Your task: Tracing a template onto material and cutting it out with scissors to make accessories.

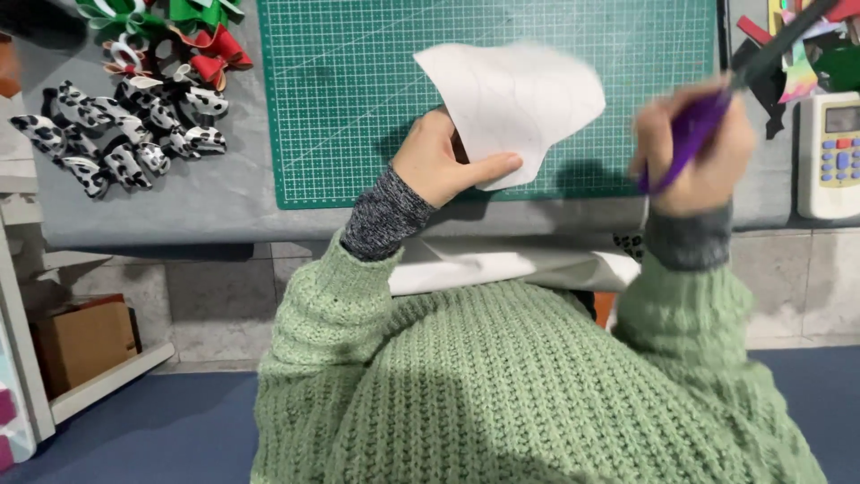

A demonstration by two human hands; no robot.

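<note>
1. Well to the left of our left hand lies a heap of finished bows [125, 134], black-and-white spotted ones in front, red and green ones behind; we judge that part of the craft work done.
2. Our left hand [439, 161] is closed in a pinch on the white sheet [515, 103], thumb along its lower edge, fingers hidden behind it. The sheet is lifted off the green cutting mat [358, 90], which lies beneath and beyond the hand.
3. The sheet looks thin and stiff enough to hold a curl. Its outline is already curved on the lower right, and faint lines run across its face; the top edge is blurred. We judge the cutting part-way along, since a broad piece remains whole.
4. Below both hands a larger white sheet [511, 264] hangs over the table edge.
5. Our right hand [699, 152] is closed around purple-handled scissors [717, 108], just right of the sheet and not touching it; the blades are blurred, so we cannot tell how they stand.
6. To the right of that hand lie a white remote control [829, 152] and coloured scraps [806, 54].
</note>
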